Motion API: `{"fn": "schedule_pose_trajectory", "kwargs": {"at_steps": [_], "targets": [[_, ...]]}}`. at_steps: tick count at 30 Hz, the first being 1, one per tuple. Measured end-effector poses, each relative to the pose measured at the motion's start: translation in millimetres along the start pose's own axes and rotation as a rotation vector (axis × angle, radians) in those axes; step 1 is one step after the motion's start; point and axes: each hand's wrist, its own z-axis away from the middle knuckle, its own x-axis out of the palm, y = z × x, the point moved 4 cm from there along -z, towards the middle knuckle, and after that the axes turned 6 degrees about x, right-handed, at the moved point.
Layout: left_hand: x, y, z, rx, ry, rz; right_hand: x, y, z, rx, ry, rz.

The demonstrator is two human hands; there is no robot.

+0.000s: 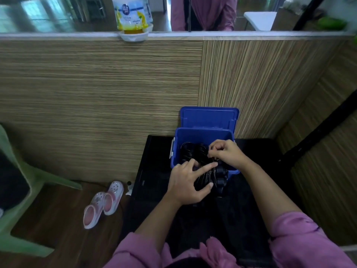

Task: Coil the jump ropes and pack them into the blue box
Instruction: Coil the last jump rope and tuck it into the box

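The blue box (177, 149) stands open on a black table, its lid (208, 118) leaning upright behind it. Coiled black jump ropes (190, 151) lie inside it. My left hand (185, 183) grips a black coiled jump rope (206, 176) at the box's near rim, fingers spread over the loops, with the black handles (221, 176) hanging beside it. My right hand (227, 152) hovers over the box's right side, fingertips pinched on a strand of the same rope.
The black table (154, 171) stands against a striped wood-panel wall (96, 93). Pink clogs (104, 204) lie on the floor to the left, beside a green plastic chair (19, 180). A yellow pouch in a white bowl (133, 22) rests on the ledge above.
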Motion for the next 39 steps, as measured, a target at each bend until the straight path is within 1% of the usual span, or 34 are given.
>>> {"fn": "schedule_pose_trajectory", "kwargs": {"at_steps": [6,8,13,15,18,23,27,29,32,34,36,39], "targets": [[-1,-7,2,-0.071,0.0,0.057,-7,8,-2,-0.003,0.07,0.092],[-3,-9,3,-0.101,0.016,0.075,-7,5,0,-0.048,0.068,0.126],[-7,-17,5,-0.172,0.046,0.098,-5,-8,6,-0.258,-0.033,0.447],[-10,-21,8,-0.243,0.096,0.133,-4,-9,8,-0.289,-0.045,0.577],[-12,-23,9,-0.241,0.106,0.126,-3,-9,9,-0.279,-0.025,0.673],[-10,-23,20,-0.247,0.086,0.098,-10,-14,8,-0.348,0.022,0.666],[-5,-22,31,-0.224,0.038,0.084,-22,-23,9,-0.313,0.042,0.448],[-3,-20,34,-0.222,0.029,0.089,-24,-26,8,-0.276,0.046,0.427],[-5,-20,34,-0.293,0.055,0.141,-26,-29,10,-0.229,0.021,0.38],[-7,-21,34,-0.342,0.073,0.17,-25,-30,14,-0.246,0.009,0.334],[-7,-22,34,-0.376,0.067,0.186,-25,-31,17,-0.281,0.008,0.34],[-3,-24,34,-0.436,0.012,0.241,-22,-33,17,-0.407,0.051,0.486]]}}
